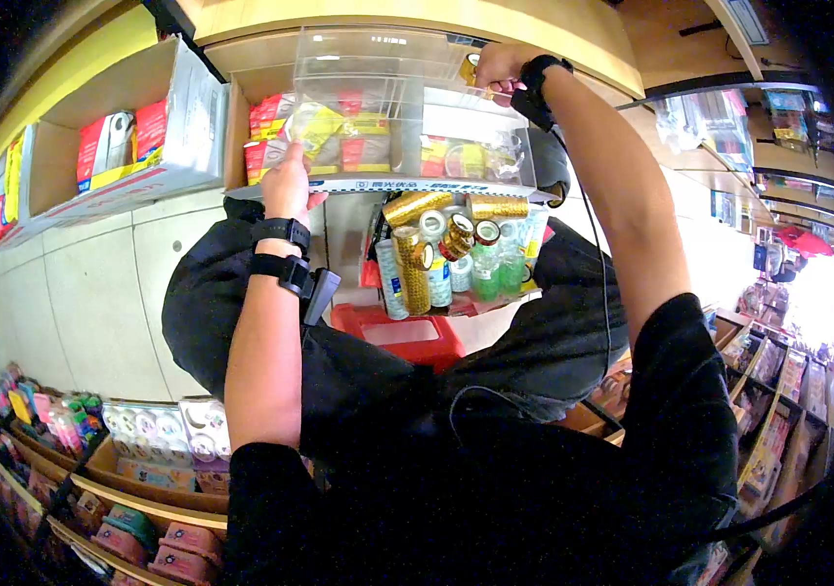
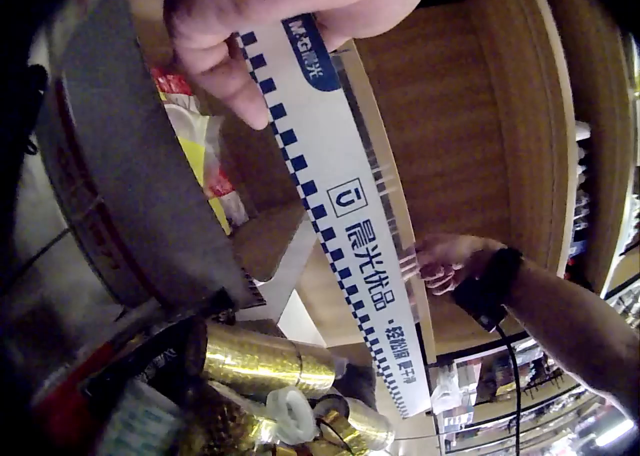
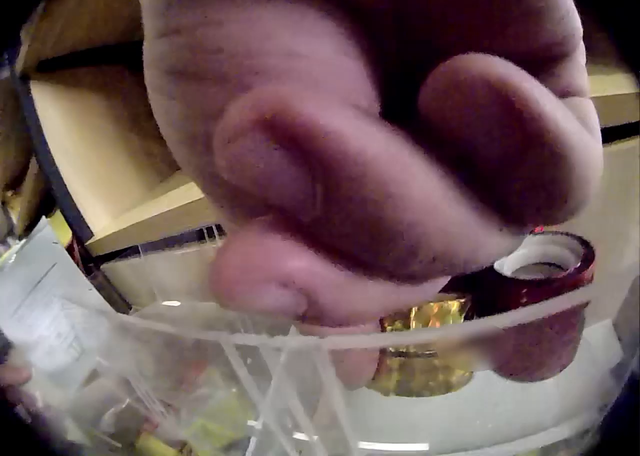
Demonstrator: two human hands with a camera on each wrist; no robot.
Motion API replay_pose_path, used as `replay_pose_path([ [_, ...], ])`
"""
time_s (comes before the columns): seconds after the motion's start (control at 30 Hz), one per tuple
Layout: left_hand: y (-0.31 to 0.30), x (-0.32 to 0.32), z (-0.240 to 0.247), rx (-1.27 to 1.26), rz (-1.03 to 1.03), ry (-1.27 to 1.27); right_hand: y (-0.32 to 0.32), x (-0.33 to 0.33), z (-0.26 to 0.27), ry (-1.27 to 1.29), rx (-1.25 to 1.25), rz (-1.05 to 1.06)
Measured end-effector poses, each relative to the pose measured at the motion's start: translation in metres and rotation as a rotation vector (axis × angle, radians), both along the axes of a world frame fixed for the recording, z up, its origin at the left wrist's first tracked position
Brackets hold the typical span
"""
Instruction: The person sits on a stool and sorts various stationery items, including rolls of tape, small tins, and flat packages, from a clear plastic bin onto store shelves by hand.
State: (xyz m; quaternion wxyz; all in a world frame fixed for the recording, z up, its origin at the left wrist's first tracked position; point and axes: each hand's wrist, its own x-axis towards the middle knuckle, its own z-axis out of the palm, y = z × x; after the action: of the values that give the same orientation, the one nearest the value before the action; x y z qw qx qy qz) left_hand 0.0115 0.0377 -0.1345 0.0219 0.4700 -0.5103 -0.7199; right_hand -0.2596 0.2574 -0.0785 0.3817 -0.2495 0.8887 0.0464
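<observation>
A clear plastic display tray (image 1: 373,63) with dividers and a white, blue-checked label strip (image 2: 355,211) stretches between both hands. My left hand (image 1: 285,186) grips its left front end; in the left wrist view the fingers curl round the end of the strip. At the far right corner is my right hand (image 1: 500,70), fingers curled over the clear rim in the right wrist view. Just beyond those fingers stand a gold tape roll (image 3: 428,351) and a dark red tape roll (image 3: 540,316).
Below the tray, a bin holds gold tape rolls (image 1: 415,278) and green tape rolls (image 1: 497,273). Cardboard boxes (image 1: 187,107) with red and yellow packs stand at the left. A red stool (image 1: 402,332) is between the knees. A wooden shelf (image 1: 417,21) runs along the back.
</observation>
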Motion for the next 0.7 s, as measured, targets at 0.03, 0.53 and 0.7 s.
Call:
replay_pose_path([
  [0.03, -0.001, 0.0, -0.001, 0.0, 0.003, -0.002, -0.002, 0.002, -0.001, 0.006, -0.021, -0.028],
  [0.53, -0.001, 0.001, -0.006, 0.025, -0.009, 0.004, -0.008, 0.012, -0.004, 0.212, -0.041, 0.043],
  [0.7, 0.0, 0.001, 0.0, 0.015, 0.005, -0.002, -0.016, 0.019, 0.005, 0.266, 0.008, 0.109],
])
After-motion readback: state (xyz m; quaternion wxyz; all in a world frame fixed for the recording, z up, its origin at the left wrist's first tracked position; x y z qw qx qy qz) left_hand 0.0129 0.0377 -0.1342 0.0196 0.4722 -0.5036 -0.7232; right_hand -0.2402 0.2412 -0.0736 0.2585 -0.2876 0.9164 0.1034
